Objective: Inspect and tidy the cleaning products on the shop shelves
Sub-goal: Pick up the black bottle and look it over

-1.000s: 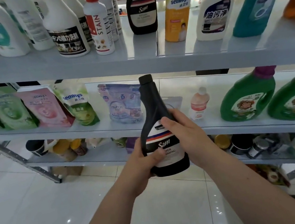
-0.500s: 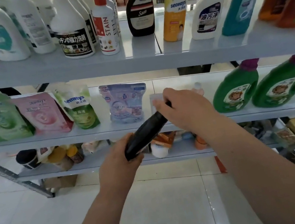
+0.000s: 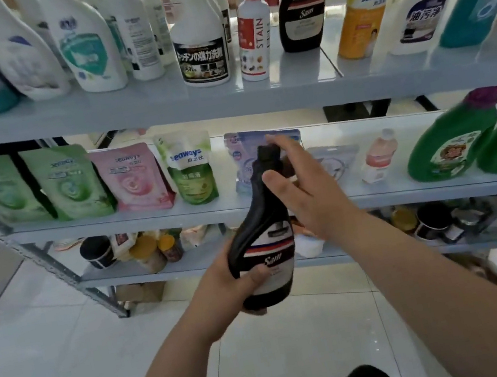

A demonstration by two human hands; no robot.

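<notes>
A black Sam bottle with a white, red and blue label is held upright, leaning slightly left, in front of the middle shelf. My left hand grips its base, thumb across the label. My right hand holds the neck just under the black cap, thumb in front and fingers behind. A second, matching Sam bottle stands on the top shelf between a white STAIN bottle and a yellow seaways bottle.
White spray bottles crowd the top shelf's left side. On the middle shelf stand green and pink refill pouches, a small pink bottle and green jugs. Jars and tins fill the bottom shelf above a glossy tiled floor.
The bottle has swung from lying almost flat back to upright with its label facing me. My right hand has slid from covering the cap down to the neck. The view has tilted up a little.
</notes>
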